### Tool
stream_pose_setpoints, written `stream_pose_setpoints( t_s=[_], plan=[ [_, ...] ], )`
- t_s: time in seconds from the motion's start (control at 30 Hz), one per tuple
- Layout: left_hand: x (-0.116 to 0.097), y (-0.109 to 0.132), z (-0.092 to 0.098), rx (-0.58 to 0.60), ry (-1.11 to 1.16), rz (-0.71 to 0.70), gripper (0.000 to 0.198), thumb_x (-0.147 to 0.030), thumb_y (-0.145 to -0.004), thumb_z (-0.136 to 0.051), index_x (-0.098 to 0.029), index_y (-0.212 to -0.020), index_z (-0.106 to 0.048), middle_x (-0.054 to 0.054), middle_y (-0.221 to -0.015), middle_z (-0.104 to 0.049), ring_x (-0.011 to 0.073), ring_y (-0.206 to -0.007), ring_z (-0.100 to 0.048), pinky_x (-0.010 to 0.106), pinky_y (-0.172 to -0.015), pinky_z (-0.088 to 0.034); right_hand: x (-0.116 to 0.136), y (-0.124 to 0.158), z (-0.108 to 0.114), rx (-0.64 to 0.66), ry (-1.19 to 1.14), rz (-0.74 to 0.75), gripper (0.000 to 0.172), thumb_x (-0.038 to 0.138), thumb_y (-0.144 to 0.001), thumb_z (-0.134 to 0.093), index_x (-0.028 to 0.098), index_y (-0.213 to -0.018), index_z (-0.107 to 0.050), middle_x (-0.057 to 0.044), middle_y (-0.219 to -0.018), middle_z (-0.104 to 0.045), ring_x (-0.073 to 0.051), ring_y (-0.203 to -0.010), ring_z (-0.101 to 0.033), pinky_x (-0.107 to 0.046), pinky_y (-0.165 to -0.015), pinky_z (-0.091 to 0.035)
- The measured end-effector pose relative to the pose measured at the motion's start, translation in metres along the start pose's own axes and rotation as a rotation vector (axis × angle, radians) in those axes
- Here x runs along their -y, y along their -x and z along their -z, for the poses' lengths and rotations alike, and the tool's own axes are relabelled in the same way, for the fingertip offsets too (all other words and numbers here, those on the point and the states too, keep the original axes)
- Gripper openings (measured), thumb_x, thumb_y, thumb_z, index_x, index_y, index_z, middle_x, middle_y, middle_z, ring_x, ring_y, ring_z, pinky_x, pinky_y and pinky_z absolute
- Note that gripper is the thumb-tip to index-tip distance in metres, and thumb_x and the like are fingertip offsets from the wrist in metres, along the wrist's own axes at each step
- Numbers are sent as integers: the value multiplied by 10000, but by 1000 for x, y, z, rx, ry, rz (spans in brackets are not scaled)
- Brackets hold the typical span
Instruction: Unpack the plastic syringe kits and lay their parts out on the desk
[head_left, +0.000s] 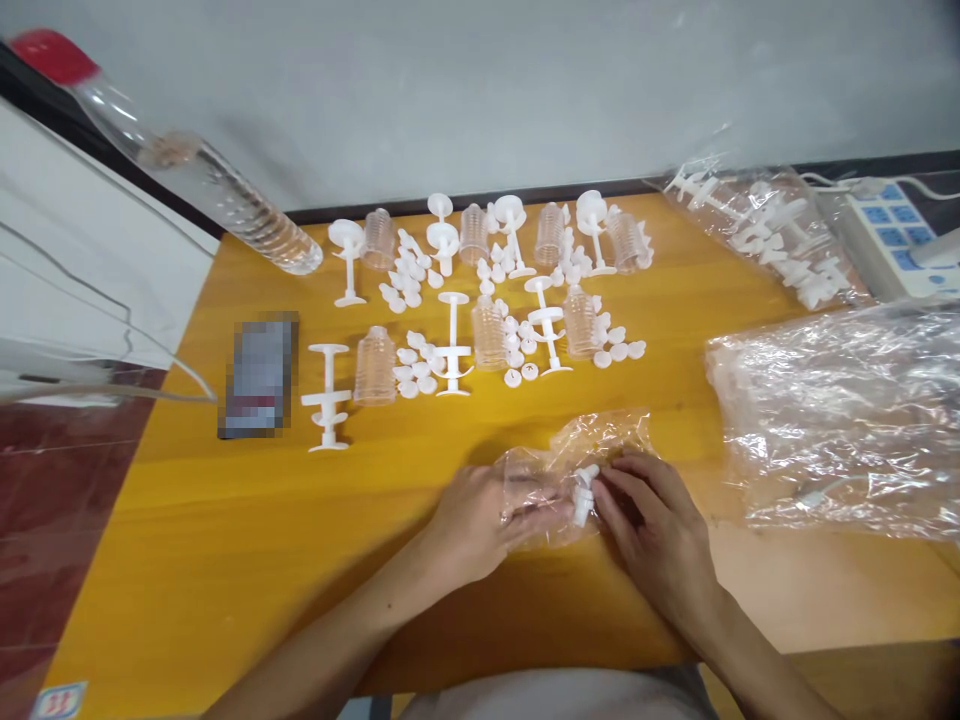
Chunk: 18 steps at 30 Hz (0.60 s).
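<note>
It's fairly bright in here: glare streaks the plastic wrap (840,410) right of the fingers (634,490), soft shadow spreads left of them, and the bottle (217,190), far up-left, looks stretched.

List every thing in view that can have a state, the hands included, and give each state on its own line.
Left hand: at the small bag, inside or behind unclear
Right hand: fingers bent, tips at a white part
Small bag: crumpled
Bottle: standing, capped
Ribbed clear containers: in two rows
Plunger-like parts: outside bags
Small white pieces: clustered
Parts bag: filled, sealing unclear
Large plastic wrap: crinkled
Power strip: on/off unclear
</note>
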<state>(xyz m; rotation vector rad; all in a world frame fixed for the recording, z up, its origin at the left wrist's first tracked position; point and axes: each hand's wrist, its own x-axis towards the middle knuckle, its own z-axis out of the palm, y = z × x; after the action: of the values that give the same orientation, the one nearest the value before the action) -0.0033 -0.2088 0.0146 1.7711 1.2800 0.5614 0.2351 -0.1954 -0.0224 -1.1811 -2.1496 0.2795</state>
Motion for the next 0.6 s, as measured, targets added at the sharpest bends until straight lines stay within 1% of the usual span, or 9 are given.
stream_pose_setpoints(
  t_s=[0.1, 0.23, 0.3, 0.37, 0.43, 0.5, 0.6],
  plan=[
    [5, 5, -5, -36, -44, -28, 273, -406, -1019, -631, -361, -1261, -750, -16, -1331, -747, 204, -1194, -727, 385, -1026, -604, 2, -1, -1, 16, 68, 25, 208, 166, -932, -722, 165, -1139, -695, -105, -1079, -650, -208, -1025, -625, -378, -884, -552],
    [8, 8, -12, -86, -113, -23, 415, -406, -991, -678, -375, -1403, -646, -14, -1386, -714, 196, -1263, -686, 383, -1076, -576, 3, -1, -1, 59, 82, 37, 197, 184, -937, -717, 201, -1134, -720, -99, -1087, -632, -228, -1051, -600, -404, -895, -504],
    [5, 8, -14, -82, -162, -18, 490, -396, -982, -692, -379, -1460, -584, -10, -1395, -705, 201, -1242, -696, 389, -1040, -596, 4, -1, -1, 85, 81, 32, 213, 196, -942, -710, 207, -1154, -723, -106, -1109, -625, -244, -1089, -586, -417, -916, -484],
    [0, 6, -15, -48, -234, 0, 520, -388, -978, -697, -354, -1477, -555, 10, -1398, -698, 226, -1175, -729, 411, -964, -630, 5, -1, 0, 108, 93, 30, 237, 204, -949, -697, 218, -1185, -724, -109, -1126, -626, -259, -1115, -569, -427, -927, -466],
    [-7, 4, -14, -11, -316, 42, 481, -379, -989, -676, -310, -1451, -564, 35, -1386, -698, 254, -1096, -758, 432, -882, -652, 7, -1, 0, 139, 111, 31, 254, 211, -955, -684, 229, -1205, -723, -108, -1140, -636, -273, -1135, -555, -436, -935, -447],
    [-14, 2, -12, 20, -371, 78, 415, -372, -1000, -654, -278, -1399, -588, 48, -1343, -712, 266, -1016, -777, 430, -821, -659, 9, -3, 0, 163, 123, 28, 253, 217, -960, -671, 232, -1207, -724, -104, -1141, -645, -278, -1137, -550, -436, -932, -432],
    [-22, 1, -10, 47, -384, 79, 332, -353, -1011, -639, -264, -1329, -611, 48, -1290, -721, 258, -978, -779, 407, -809, -655, 12, -5, 1, 168, 147, 6, 240, 237, -974, -653, 236, -1204, -721, -99, -1125, -649, -274, -1119, -550, -426, -914, -412]
  ],
)
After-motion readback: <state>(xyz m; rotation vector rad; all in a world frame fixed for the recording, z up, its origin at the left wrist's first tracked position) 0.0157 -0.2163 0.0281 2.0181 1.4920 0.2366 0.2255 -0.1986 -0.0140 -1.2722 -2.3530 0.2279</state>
